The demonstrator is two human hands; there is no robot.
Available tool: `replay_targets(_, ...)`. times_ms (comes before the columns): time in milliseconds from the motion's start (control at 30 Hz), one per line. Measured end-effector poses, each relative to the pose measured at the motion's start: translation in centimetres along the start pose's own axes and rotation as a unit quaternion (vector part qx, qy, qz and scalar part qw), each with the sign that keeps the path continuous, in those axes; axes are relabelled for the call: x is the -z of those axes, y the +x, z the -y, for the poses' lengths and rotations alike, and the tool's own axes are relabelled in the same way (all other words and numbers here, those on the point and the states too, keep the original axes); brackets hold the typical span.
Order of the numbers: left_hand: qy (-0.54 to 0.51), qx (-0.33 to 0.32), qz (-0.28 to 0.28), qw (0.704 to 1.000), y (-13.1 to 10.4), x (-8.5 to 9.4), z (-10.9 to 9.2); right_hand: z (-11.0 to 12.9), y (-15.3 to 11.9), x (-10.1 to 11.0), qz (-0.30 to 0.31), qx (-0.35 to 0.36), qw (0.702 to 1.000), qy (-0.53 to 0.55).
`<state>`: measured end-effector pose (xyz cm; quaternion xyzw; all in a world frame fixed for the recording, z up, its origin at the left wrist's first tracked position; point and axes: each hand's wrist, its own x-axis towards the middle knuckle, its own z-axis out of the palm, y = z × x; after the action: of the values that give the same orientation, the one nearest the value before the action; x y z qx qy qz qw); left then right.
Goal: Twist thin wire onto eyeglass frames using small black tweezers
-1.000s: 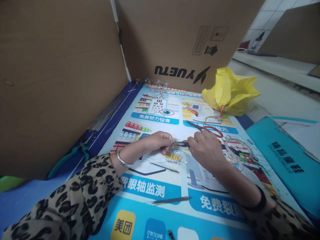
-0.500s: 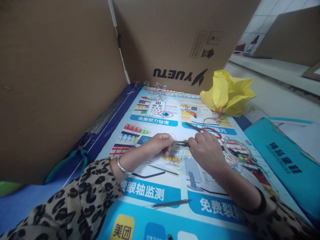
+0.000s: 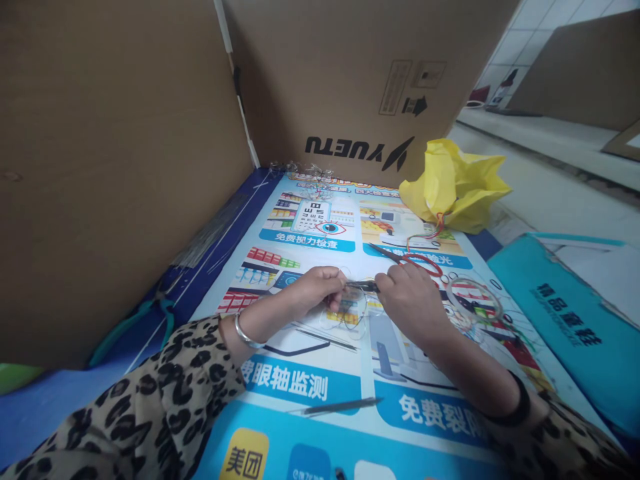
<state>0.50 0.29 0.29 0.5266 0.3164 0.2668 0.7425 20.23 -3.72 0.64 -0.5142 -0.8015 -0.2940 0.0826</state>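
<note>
My left hand (image 3: pixel 323 290) is closed, pinching a thin bent wire (image 3: pixel 361 319) whose loops hang below the fingers over the poster. In my right hand (image 3: pixel 413 300), also closed, is a pair of pliers (image 3: pixel 363 286); their narrow jaws point left and meet the wire at my left fingertips. The handles are hidden in my fist. Just beyond my right hand lie red-handled scissors (image 3: pixel 423 263), blades toward the left. A bundle of thin dark wire rods (image 3: pixel 343 406) rests on the poster nearer to me.
Cardboard walls (image 3: pixel 350 80) stand left and behind. Teal-handled pliers (image 3: pixel 160 310) and straight wires (image 3: pixel 207 237) lie left; wire pieces (image 3: pixel 305 173) at the back. To the right are a yellow bag (image 3: pixel 453 187), a roll of clear tape or line (image 3: pixel 475 299) and a teal box (image 3: pixel 565 327).
Almost nothing differs. Both hands keep their hold at the same spot, and the view has shifted very slightly.
</note>
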Motion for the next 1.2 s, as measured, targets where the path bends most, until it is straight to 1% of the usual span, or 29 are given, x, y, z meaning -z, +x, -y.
replay_targets(100,-0.007,-0.005,0.004,1.000,0.1,0.1,0.0,-0.1,0.0,-0.4,0.012,-0.016,0.999,0.034)
replay_targets(200,-0.012,0.004,0.004,1.000,0.1,0.2,0.0,-0.3,0.0,-0.6,0.015,-0.029,0.998,0.058)
replay_targets(300,0.003,0.014,0.008,1.000,0.2,0.2,0.0,-0.4,-0.1,-0.7,0.017,-0.036,0.997,0.064)
replay_targets(467,0.029,0.014,0.026,0.999,0.2,0.3,0.1,-0.4,-0.2,-0.7,0.026,-0.038,0.997,0.063)
replay_targets(633,0.017,0.022,0.042,0.999,0.3,0.4,0.3,-0.2,0.0,-0.5,0.046,-0.039,0.996,0.071)
replay_targets(767,0.016,0.011,0.015,1.000,0.2,0.3,0.4,-0.5,0.2,-0.3,0.061,-0.039,0.994,0.082)
replay_targets(833,0.023,0.002,-0.001,1.000,0.2,0.3,0.4,-1.0,0.2,-0.3,0.059,-0.058,0.992,0.092)
replay_targets(933,0.029,-0.012,-0.023,0.999,0.2,0.3,0.4,-1.5,0.2,-0.2,0.020,-0.099,0.988,0.117)
replay_targets(967,0.027,-0.018,-0.030,0.999,0.3,0.3,0.4,-1.6,0.2,-0.2,0.004,-0.103,0.987,0.124)
replay_targets(1033,0.022,-0.026,-0.045,0.998,0.4,0.3,0.5,-1.4,0.2,0.0,-0.014,-0.081,0.989,0.121)
replay_targets(1067,0.020,-0.028,-0.053,0.998,0.4,0.2,0.5,-1.2,0.2,0.2,-0.012,-0.061,0.992,0.111)
replay_targets(1133,0.021,-0.034,-0.070,0.997,0.4,0.1,0.6,-0.8,0.2,0.6,0.007,-0.031,0.997,0.074)
replay_targets(1200,0.030,-0.040,-0.084,0.995,0.4,-0.1,0.6,-0.4,0.3,0.9,0.026,-0.029,0.999,0.035)
